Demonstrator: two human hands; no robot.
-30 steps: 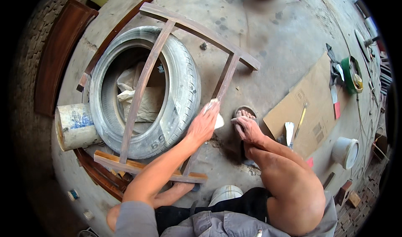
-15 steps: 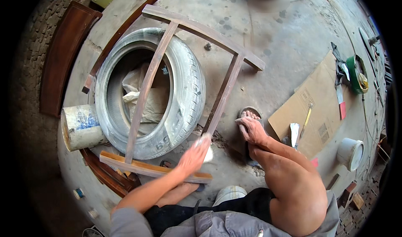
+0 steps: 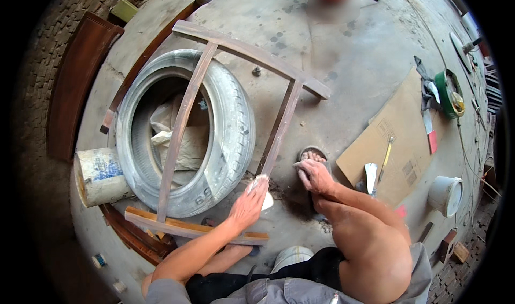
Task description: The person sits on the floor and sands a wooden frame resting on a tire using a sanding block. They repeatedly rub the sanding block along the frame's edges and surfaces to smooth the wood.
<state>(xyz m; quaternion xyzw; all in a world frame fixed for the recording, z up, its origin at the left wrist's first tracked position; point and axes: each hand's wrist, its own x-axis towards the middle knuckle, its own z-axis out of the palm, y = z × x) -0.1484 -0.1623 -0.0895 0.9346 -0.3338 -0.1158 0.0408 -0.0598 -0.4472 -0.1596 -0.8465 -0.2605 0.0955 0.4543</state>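
A wooden frame [image 3: 184, 116] with two long rails and two crosspieces lies across a worn tyre [image 3: 240, 127]. My left hand [image 3: 248, 204] is closed over the near end of its right rail, pressing a pale sheet [image 3: 268, 201] against the wood. Part of that sheet shows beside my fingers; whether it is paper or cloth is unclear. The near crosspiece [image 3: 188, 228], lighter orange on its upper face, lies below my left wrist. My right hand [image 3: 316, 178] hangs loosely above my sandalled right foot [image 3: 313, 156], fingers stretched out and holding nothing.
Flattened cardboard [image 3: 394, 148] on the right carries a yellow-handled brush [image 3: 386, 159]. Beyond are a green tub [image 3: 444, 93] and a white bucket [image 3: 445, 195]. A stained bucket [image 3: 101, 177] touches the tyre's left side. A dark wooden panel [image 3: 80, 84] lies far left.
The view has shifted slightly, so the scene sits a little lower and to the left. My left hand stays at the rail's near end with the pale sheet; my right hand keeps its place.
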